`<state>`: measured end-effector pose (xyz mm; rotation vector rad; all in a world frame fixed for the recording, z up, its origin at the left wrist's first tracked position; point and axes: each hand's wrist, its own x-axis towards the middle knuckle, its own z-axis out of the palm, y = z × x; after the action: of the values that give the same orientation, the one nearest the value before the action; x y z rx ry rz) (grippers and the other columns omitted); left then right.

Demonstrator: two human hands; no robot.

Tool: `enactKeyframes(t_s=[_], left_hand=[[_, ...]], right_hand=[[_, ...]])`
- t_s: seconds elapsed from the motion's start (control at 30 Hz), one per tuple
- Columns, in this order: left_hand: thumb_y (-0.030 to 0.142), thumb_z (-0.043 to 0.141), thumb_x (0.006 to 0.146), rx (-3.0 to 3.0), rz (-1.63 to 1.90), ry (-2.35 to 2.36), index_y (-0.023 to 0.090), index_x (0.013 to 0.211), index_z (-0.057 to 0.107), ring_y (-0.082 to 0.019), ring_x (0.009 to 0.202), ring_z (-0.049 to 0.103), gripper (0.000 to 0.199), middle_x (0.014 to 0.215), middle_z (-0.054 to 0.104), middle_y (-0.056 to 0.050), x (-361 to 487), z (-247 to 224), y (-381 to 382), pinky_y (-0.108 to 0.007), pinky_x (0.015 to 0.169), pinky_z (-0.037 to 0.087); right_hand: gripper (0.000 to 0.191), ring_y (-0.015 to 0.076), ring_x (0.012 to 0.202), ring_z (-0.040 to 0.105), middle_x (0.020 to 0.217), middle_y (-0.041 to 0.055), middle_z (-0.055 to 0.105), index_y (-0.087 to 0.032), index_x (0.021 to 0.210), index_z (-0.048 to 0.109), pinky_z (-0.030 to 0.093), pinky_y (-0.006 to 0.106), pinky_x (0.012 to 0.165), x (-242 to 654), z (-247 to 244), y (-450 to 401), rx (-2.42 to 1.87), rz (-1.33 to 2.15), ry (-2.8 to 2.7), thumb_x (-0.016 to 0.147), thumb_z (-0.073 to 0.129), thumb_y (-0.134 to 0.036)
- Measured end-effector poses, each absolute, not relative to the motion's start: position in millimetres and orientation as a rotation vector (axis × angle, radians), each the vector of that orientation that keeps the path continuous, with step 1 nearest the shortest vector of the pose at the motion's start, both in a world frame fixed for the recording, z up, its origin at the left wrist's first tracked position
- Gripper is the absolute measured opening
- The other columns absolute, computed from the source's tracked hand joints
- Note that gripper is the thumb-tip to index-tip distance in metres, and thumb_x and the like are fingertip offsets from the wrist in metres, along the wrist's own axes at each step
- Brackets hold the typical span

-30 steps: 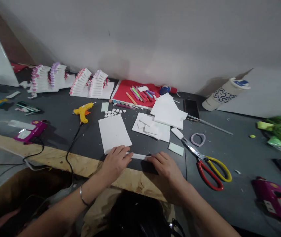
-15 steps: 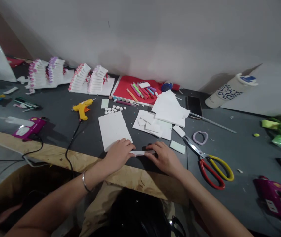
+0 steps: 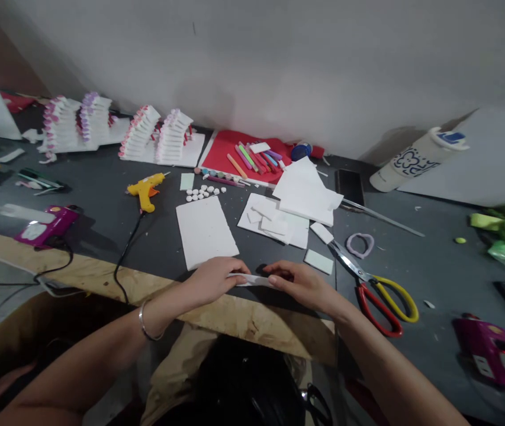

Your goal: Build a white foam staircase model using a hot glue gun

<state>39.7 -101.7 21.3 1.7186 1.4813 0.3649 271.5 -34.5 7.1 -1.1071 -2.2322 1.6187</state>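
Observation:
A narrow white strip [image 3: 256, 280] is stretched between my two hands at the table's front edge. My left hand [image 3: 216, 279] pinches its left end between thumb and fingers. On the other end, my right hand [image 3: 299, 283] grips it with the thumb in front. Whether the strip is paper or foam I cannot tell. Just beyond my left hand lies a white rectangular board [image 3: 205, 231]. Scissors [image 3: 365, 278] with one red and one yellow handle lie to the right of my right hand, near a small pale rectangular piece [image 3: 318, 261].
A yellow glue gun [image 3: 147, 192] lies left, its cord running over the front edge. White sheets [image 3: 308, 192] and scraps lie ahead, with markers on red material [image 3: 223, 151] behind. A tumbler [image 3: 416, 160] leans back right. Purple power boxes [image 3: 50, 226] sit at both sides.
Both hands have come slightly nearer to me with the strip. The strip now slants a little, and more of it shows between my hands.

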Motion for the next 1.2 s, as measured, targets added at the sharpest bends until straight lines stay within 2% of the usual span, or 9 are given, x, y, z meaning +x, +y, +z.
enactKeyframes(t_s=[0.07,0.2,0.3,0.37,0.5,0.63,0.83,1.0,1.2], left_hand=[[0.027,0.059,0.086,1.533,0.376,1.404,0.020,0.102,0.071,-0.019,0.088,0.066,0.021,0.096,0.074,-0.002,39,23,-100,-0.027,0.075,0.046],[0.035,0.059,0.084,1.426,0.331,1.375,0.019,0.105,0.072,-0.019,0.080,0.064,0.030,0.092,0.074,-0.004,37,26,-98,-0.026,0.068,0.043],[0.040,0.056,0.087,1.438,0.311,1.397,0.019,0.102,0.074,-0.017,0.074,0.061,0.032,0.088,0.074,-0.004,37,26,-98,-0.025,0.064,0.040],[0.038,0.056,0.086,1.431,0.332,1.410,0.018,0.100,0.074,-0.016,0.072,0.060,0.030,0.086,0.074,-0.004,39,25,-98,-0.025,0.063,0.039],[0.033,0.060,0.083,1.430,0.370,1.421,0.017,0.094,0.075,-0.014,0.067,0.057,0.024,0.080,0.073,-0.003,41,22,-99,-0.024,0.061,0.038],[0.030,0.059,0.084,1.445,0.362,1.451,0.017,0.083,0.073,-0.013,0.059,0.056,0.019,0.068,0.069,0.000,40,17,-100,-0.024,0.057,0.037],[0.023,0.062,0.085,1.773,0.381,1.511,0.018,0.080,0.071,-0.018,0.080,0.063,0.012,0.082,0.070,-0.003,45,12,-100,-0.027,0.071,0.043],[0.020,0.063,0.086,1.929,0.296,1.580,0.019,0.082,0.067,-0.018,0.077,0.061,0.006,0.081,0.067,-0.002,49,7,-97,-0.028,0.066,0.041],[0.011,0.056,0.087,2.004,0.318,1.528,0.018,0.083,0.065,-0.017,0.081,0.061,0.012,0.087,0.064,-0.003,48,3,-96,-0.027,0.070,0.043]], right_hand=[[0.032,0.0193,0.083,0.066,0.098,0.0056,0.075,-0.019,0.105,0.071,0.049,0.028,0.072,271,10,-32,-1.141,1.678,-2.231,0.090,0.056,-0.043],[0.030,0.0176,0.073,0.063,0.080,0.0026,0.072,-0.019,0.087,0.074,0.044,0.026,0.065,270,13,-30,-1.160,1.680,-2.304,0.090,0.055,-0.042],[0.030,0.0179,0.078,0.064,0.087,0.0028,0.074,-0.020,0.095,0.073,0.045,0.026,0.067,269,13,-33,-1.142,1.666,-2.272,0.090,0.056,-0.044],[0.027,0.0175,0.076,0.064,0.087,0.0028,0.074,-0.021,0.097,0.073,0.045,0.026,0.066,270,12,-35,-1.146,1.633,-2.282,0.087,0.060,-0.042],[0.020,0.0159,0.070,0.064,0.077,0.0013,0.073,-0.020,0.083,0.072,0.044,0.025,0.065,271,6,-36,-1.145,1.530,-2.338,0.087,0.059,-0.034],[0.018,0.0154,0.069,0.064,0.076,0.0007,0.073,-0.021,0.083,0.072,0.044,0.025,0.064,273,0,-37,-1.135,1.482,-2.352,0.089,0.059,-0.033],[0.004,0.0172,0.077,0.065,0.082,0.0019,0.073,-0.022,0.085,0.070,0.046,0.027,0.070,277,-7,-37,-1.069,1.225,-2.522,0.086,0.066,-0.022],[0.009,0.0183,0.078,0.063,0.080,0.0022,0.070,-0.022,0.084,0.067,0.045,0.029,0.071,279,-11,-37,-1.057,0.987,-2.644,0.085,0.066,-0.013],[0.015,0.0205,0.084,0.062,0.085,0.0041,0.068,-0.021,0.085,0.066,0.047,0.031,0.075,283,-13,-38,-1.004,0.824,-2.666,0.085,0.061,-0.007]])
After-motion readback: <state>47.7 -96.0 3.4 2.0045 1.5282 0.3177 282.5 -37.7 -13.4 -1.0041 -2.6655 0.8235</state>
